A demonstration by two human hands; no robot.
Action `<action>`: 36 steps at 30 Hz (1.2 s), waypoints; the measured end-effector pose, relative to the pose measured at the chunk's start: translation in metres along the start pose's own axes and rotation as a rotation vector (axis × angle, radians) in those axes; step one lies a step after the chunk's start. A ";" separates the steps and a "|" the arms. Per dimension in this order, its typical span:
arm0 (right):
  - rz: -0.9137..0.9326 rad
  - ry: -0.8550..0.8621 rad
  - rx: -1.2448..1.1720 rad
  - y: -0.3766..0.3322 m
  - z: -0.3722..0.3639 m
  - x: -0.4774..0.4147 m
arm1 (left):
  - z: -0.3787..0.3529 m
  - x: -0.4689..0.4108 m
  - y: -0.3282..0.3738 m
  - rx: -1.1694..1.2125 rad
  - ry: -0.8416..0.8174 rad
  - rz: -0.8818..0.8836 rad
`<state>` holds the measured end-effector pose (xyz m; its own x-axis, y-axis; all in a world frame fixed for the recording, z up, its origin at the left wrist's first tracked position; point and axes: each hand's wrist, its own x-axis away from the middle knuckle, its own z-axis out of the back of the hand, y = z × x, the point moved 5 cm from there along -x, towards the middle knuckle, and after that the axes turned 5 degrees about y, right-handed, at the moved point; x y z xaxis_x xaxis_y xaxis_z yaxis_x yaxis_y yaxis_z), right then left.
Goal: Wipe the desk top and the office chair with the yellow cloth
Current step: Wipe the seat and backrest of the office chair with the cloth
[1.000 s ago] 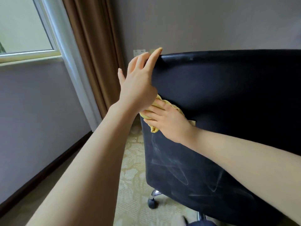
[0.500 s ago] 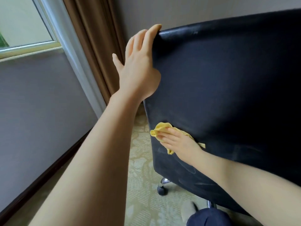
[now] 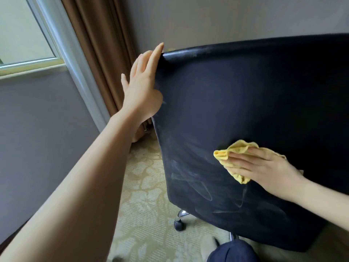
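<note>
Right hand (image 3: 264,171) presses yellow cloth (image 3: 235,150) against the office chair (image 3: 245,91) back.

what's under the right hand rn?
The yellow cloth, pressed flat by the right hand against the back of the office chair. Its edges stick out past the fingers; the part beneath the palm is covered.

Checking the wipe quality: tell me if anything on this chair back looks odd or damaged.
Pale looping streaks cross the lower left of the chair back, below and left of the yellow cloth that the right hand presses flat. They look like wipe residue or dust smears, not tears. Nothing else stands out.
</note>
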<state>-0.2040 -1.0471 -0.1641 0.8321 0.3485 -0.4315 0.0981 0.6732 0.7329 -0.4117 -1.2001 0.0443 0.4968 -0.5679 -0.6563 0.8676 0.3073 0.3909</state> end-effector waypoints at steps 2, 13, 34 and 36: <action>-0.015 0.023 0.034 0.021 0.015 -0.021 | 0.002 0.001 0.000 -0.002 0.000 -0.060; -0.040 0.056 0.233 0.023 0.017 -0.208 | -0.027 0.078 -0.059 0.212 0.104 0.129; 0.362 -0.496 0.098 -0.069 -0.039 0.021 | -0.180 0.249 -0.006 0.761 -0.347 0.781; 0.281 -0.386 0.006 -0.049 -0.022 0.049 | -0.187 0.252 0.010 0.759 -0.354 0.782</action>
<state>-0.1796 -1.0485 -0.2324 0.9687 0.2480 0.0095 -0.1572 0.5837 0.7966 -0.2743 -1.1973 -0.2376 0.7568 -0.6445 0.1091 0.0284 0.1992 0.9796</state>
